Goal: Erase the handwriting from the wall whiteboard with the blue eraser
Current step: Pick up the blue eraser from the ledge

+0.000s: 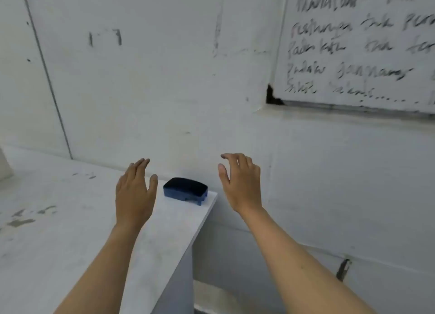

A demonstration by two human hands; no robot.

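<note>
The blue eraser (185,190) lies felt side up on the far right corner of a white table (70,231), close to the wall. My left hand (135,191) hovers just left of it, fingers apart, holding nothing. My right hand (241,184) hangs to the right of the eraser, past the table's edge, also with fingers spread and nothing in it. Neither hand touches the eraser. The wall whiteboard (357,47) is mounted at the upper right, covered with several lines of dark handwriting (348,73); its right part runs out of frame.
The table's right edge (202,226) drops off to the floor beside the wall. The table top has grey scuff marks at the left (21,221). The white wall (153,78) carries small dark marks. A ledge (341,111) runs under the whiteboard.
</note>
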